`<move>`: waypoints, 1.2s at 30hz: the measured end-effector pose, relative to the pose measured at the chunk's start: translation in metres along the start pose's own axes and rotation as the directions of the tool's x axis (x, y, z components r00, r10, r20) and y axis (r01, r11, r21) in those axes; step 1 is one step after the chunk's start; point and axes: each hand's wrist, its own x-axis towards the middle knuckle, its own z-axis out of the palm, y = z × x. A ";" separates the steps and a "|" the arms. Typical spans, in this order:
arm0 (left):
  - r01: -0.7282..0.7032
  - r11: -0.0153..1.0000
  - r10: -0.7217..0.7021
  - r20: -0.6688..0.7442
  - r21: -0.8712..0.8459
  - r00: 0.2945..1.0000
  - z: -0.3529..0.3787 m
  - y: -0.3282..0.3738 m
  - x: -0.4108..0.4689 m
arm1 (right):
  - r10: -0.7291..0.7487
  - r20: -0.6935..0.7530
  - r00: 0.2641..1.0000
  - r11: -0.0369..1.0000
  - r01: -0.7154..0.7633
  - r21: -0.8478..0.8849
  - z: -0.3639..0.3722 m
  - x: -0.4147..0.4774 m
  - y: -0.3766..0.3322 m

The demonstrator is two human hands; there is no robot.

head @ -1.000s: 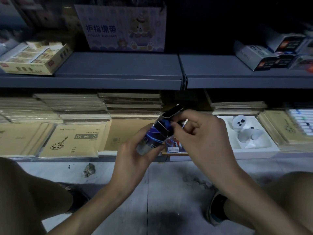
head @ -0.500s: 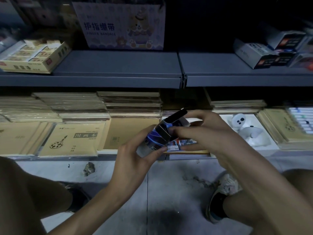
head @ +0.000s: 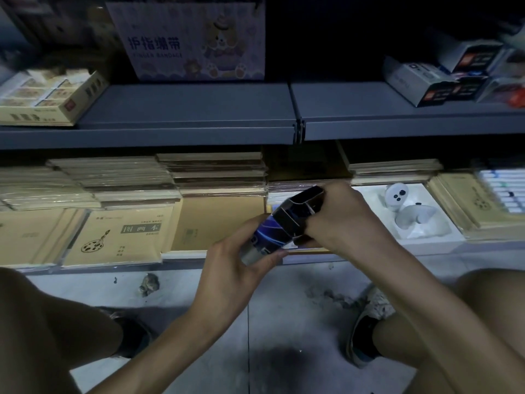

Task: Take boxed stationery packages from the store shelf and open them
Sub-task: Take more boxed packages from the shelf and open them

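A small dark blue stationery box point(head: 277, 227) with light swirls is held tilted in front of the lower shelf. My left hand point(head: 235, 268) grips its lower end from below, thumb along the side. My right hand point(head: 343, 220) holds the upper end, fingers curled over the flaps at the open end. The end flaps stand open and the dark inside shows. What is inside the box is hidden.
The grey upper shelf point(head: 187, 109) carries a yellow carton point(head: 51, 95), a finger bandage box point(head: 193, 41) and grey boxes point(head: 431, 81). Below lie stacked kraft notebooks point(head: 119, 237) and a white tray point(head: 443, 237) with a white figure. My knees and shoes flank the grey floor point(head: 284, 322).
My right hand has shifted along the box's upper end and now covers its flaps more. The box has tipped slightly. My left hand keeps the same grip.
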 end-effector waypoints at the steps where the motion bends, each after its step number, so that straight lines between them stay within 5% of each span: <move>1: -0.004 1.000 0.004 0.000 -0.010 1.000 -0.001 0.000 0.003 | -0.008 0.019 1.000 0.997 0.007 0.071 -0.003 -0.001 0.000; 8: 0.072 0.984 -0.075 -0.009 -0.160 0.997 -0.006 -0.009 0.006 | -0.069 -0.059 0.996 0.898 0.088 0.430 -0.028 -0.015 -0.010; 13: 0.093 0.971 -0.092 0.014 -0.218 0.996 -0.006 -0.006 0.005 | -0.097 -0.033 0.995 0.915 0.102 0.391 -0.021 -0.016 -0.009; 18: 0.081 0.994 -0.081 0.005 -0.078 0.997 -0.005 -0.007 0.004 | -0.118 -0.090 0.989 0.978 0.131 0.164 -0.009 -0.008 -0.004; 28: 0.038 0.998 -0.036 -0.043 0.058 0.998 0.001 0.007 -0.005 | -0.016 0.020 1.000 0.986 0.013 0.163 -0.002 0.011 0.007; 36: 0.080 0.996 -0.080 0.012 -0.025 0.997 0.005 0.004 -0.006 | 0.010 0.000 1.000 0.994 -0.010 0.105 0.005 0.014 0.011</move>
